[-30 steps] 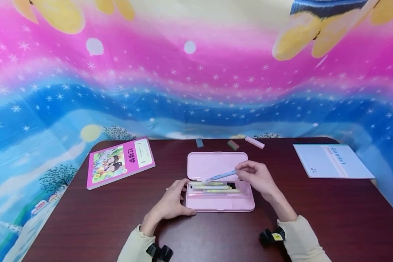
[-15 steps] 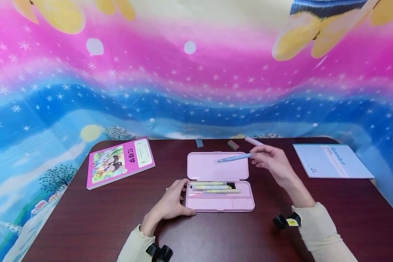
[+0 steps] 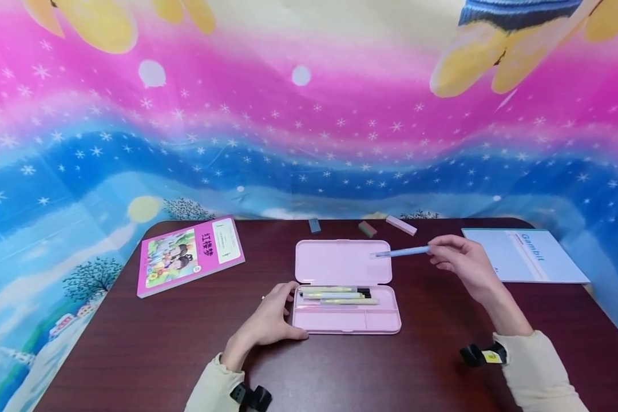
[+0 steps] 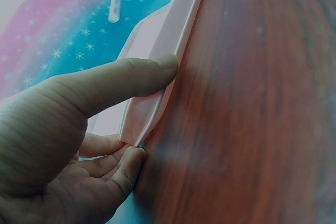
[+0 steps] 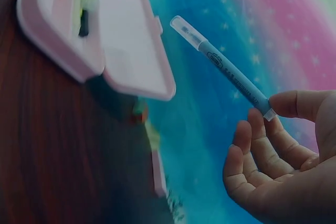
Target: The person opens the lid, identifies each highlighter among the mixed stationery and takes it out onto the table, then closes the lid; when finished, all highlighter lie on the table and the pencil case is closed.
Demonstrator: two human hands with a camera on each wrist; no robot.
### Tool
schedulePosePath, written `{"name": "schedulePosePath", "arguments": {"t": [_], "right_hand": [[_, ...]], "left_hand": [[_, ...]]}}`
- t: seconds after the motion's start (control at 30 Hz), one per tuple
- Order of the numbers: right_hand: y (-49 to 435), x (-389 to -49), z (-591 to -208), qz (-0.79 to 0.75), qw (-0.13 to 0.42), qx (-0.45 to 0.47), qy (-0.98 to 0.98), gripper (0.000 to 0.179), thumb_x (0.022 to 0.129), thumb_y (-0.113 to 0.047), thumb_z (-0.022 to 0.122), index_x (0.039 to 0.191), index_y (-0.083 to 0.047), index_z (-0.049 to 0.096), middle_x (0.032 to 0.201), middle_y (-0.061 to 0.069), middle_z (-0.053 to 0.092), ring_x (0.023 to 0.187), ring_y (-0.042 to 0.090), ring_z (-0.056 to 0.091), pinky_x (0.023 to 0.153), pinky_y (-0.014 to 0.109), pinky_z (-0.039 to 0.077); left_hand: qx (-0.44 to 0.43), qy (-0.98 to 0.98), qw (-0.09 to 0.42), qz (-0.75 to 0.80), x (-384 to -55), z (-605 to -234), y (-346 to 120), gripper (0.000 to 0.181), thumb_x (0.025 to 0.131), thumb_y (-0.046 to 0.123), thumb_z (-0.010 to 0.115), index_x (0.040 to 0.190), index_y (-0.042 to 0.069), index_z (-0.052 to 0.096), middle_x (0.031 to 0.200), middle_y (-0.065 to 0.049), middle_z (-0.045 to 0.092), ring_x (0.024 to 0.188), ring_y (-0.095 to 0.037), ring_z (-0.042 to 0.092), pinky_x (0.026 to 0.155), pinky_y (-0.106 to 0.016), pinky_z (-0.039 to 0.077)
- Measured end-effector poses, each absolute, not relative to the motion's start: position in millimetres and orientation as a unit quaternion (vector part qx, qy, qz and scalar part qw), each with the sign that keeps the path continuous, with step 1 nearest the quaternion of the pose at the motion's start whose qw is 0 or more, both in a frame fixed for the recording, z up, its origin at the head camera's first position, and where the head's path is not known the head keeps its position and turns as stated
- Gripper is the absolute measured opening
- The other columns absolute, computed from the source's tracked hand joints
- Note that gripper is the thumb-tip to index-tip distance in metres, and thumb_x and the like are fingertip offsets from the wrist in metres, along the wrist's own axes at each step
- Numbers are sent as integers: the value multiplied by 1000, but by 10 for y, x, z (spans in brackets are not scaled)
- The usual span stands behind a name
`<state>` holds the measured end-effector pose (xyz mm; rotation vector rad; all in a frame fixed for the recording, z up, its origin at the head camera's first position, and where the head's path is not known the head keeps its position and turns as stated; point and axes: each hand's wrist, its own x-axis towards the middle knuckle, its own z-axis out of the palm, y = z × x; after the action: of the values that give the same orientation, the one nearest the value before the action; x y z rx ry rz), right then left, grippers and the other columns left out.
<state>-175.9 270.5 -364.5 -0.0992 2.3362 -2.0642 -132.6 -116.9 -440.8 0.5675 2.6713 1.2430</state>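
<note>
A pink pencil case (image 3: 329, 320) lies with its lid folded back on the table. Several slim pens (image 3: 340, 295) lie in its rear compartment, some with dark ends. My left hand (image 3: 268, 318) grips the case's left end, with the thumb along the front edge and the fingers at the side (image 4: 126, 169). Between thumb and fingertips, my right hand (image 3: 466, 266) pinches a light blue pen (image 5: 229, 72) by one end. The pen's clear cap points left, and in the head view it overlaps the lid's right edge. The right hand is in the air, right of the case.
Behind the case lie a grey-blue eraser (image 3: 315, 225), a brown-and-green eraser (image 3: 367, 229) and a pink block (image 3: 401, 225). A pink book (image 3: 190, 254) is at the left, and a pale blue notebook (image 3: 525, 257) at the right. Patterned cloth (image 3: 288, 143) hangs behind the table.
My right hand has carried the blue pen from above the case's compartments up and away to the right. The left hand stays at the case's left end.
</note>
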Motion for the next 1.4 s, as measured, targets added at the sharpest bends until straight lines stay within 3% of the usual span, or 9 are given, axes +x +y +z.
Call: {"name": "schedulePosePath", "arguments": {"t": [0.17, 0.43, 0.63, 0.87, 1.0, 1.17, 1.4], "right_hand": [[2889, -1678, -3731, -668, 15, -10, 744, 19, 91, -20, 66, 103, -5, 66, 88, -4, 67, 77, 10, 64, 73, 20, 55], [3121, -1620, -3883, -655, 10, 10, 756, 19, 92, -22, 66, 104, -8, 66, 90, -7, 67, 77, 9, 64, 72, 19, 55], [3238, -1553, -4018, -603, -4, 11, 798, 25, 93, -23, 64, 107, -2, 64, 88, -10, 70, 79, 11, 65, 71, 20, 55], [3307, -1554, -4112, -574, 8, 14, 819, 31, 94, -25, 63, 110, 1, 63, 90, -7, 70, 80, 12, 66, 71, 22, 56], [3338, -1584, -4132, -504, 20, 1, 864, 37, 95, -26, 61, 113, 7, 60, 93, 5, 70, 79, 13, 65, 68, 24, 56], [3401, -1662, -4143, -429, 35, -32, 902, 35, 95, -27, 61, 112, 4, 62, 95, 17, 67, 78, 18, 62, 65, 28, 55], [3463, -1791, -4127, -337, 31, -71, 938, 27, 93, -25, 64, 105, -2, 68, 92, 9, 69, 78, 17, 61, 67, 29, 49]], "left_hand": [[187, 889, 71, 412, -1329, -4407, -1169, 89, 63, 23, 90, 135, 1, 42, 125, -12, 47, 94, -16, 52, 77, -29, 50], [190, 889, 70, 411, -1334, -4418, -1170, 89, 63, 24, 90, 135, 1, 42, 125, -12, 47, 96, -17, 50, 77, -29, 51], [189, 891, 73, 407, -1340, -4424, -1173, 89, 64, 26, 89, 135, 3, 42, 126, -12, 46, 97, -17, 50, 78, -31, 50], [186, 892, 73, 405, -1337, -4424, -1174, 88, 64, 25, 89, 135, 3, 42, 125, -11, 46, 94, -17, 51, 77, -30, 50], [187, 891, 77, 406, -1333, -4422, -1170, 89, 64, 26, 89, 136, 3, 41, 126, -12, 46, 94, -17, 51, 77, -31, 50], [186, 892, 75, 406, -1334, -4421, -1166, 89, 64, 25, 89, 135, 3, 42, 126, -11, 46, 94, -16, 51, 77, -30, 50], [185, 892, 76, 406, -1336, -4418, -1174, 89, 64, 26, 89, 135, 3, 42, 126, -12, 46, 94, -17, 51, 77, -31, 50]]}}
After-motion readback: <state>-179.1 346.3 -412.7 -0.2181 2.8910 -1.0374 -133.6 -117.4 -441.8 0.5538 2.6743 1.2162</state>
